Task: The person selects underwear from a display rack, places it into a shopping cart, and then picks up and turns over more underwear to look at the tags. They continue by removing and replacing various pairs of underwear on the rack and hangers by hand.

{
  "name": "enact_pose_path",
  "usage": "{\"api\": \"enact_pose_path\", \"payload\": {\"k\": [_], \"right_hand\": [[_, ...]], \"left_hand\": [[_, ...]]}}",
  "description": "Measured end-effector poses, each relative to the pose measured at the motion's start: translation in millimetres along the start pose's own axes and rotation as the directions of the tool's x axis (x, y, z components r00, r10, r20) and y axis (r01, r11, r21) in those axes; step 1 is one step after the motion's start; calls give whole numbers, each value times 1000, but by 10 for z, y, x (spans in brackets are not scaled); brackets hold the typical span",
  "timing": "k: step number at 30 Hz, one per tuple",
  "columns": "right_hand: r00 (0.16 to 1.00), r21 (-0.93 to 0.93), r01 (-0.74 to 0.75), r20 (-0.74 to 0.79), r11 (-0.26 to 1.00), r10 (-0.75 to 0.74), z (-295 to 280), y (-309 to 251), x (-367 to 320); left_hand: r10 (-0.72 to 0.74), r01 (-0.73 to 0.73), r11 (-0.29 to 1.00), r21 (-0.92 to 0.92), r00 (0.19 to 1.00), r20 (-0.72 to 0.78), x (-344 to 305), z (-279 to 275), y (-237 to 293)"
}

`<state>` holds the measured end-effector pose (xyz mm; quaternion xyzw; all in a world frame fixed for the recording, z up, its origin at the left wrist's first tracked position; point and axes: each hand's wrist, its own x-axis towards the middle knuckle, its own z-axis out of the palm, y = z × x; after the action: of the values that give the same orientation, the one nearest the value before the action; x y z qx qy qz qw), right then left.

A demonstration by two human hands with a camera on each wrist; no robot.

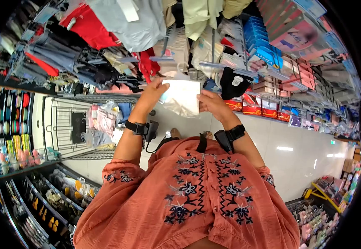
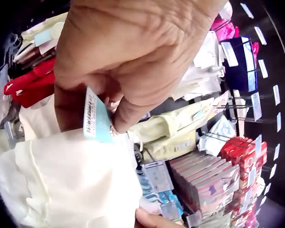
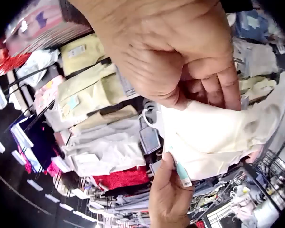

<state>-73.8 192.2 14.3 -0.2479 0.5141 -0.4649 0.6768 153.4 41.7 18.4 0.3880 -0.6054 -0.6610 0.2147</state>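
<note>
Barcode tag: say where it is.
In the left wrist view, the barcode tag is at the upper edge of the white garment, between the thumb and fingers of the left hand.

Head view: from above, facing forward and down over embroidered blouse point(image 1: 188, 191). Wrist views: close-up, left hand point(image 2: 128, 57) and right hand point(image 3: 175, 52) across frame tops, facing stocked racks point(image 2: 204, 180) beyond. All three share white garment point(image 1: 182, 97); head (left) and right wrist (lower right) share shopping cart point(image 1: 55, 126).

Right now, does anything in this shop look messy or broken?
I see nothing spilled or broken. The clothes in the wire cart look a bit messy, because they're piled loosely instead of hanging up.
</note>
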Motion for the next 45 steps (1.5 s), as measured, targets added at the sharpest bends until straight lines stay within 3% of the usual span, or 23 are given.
{"api": "enact_pose_path", "payload": {"k": [1, 5, 12, 22, 28, 33, 36, 39, 42, 45], "right_hand": [[999, 32, -44, -14, 998, 45, -56, 78, 42], [993, 89, 26, -114, 996, -16, -226, 161, 13], [960, 45, 142, -249, 989, -127, -450, -30, 52], [903, -56, 292, -313, 955, -295, -654, -68, 254], [878, -133, 279, -366, 951, -308, -699, -74, 305], [872, 84, 327, -410, 941, -267, -660, -176, 351], [865, 122, 350, -423, 929, -270, -668, -207, 446], [871, 139, 322, -430, 936, -236, -664, -184, 585], [866, 176, 340, -442, 924, -234, -630, -141, 651], [859, 190, 356, -453, 915, -240, -635, -115, 732]], "left_hand": [[28, -28, 994, 103, 1000, 2, 5, 56, 24], [27, -31, 993, 111, 999, 31, 302, 240, -5], [73, -61, 989, -136, 994, 86, 699, 617, 175], [125, -117, 987, -108, 990, 62, 1138, 737, 116], [162, -161, 982, -101, 987, -2, 1444, 878, -30], [169, -168, 983, -66, 985, 13, 1681, 968, -113], [175, -175, 984, -16, 984, 7, 1816, 950, -225], [210, -195, 959, 206, 976, -52, 1966, 940, -345], [102, -75, 961, 268, 991, -88, 1992, 985, -408], [273, -184, 790, 585, 960, -68, 1846, 1064, -379]]}}
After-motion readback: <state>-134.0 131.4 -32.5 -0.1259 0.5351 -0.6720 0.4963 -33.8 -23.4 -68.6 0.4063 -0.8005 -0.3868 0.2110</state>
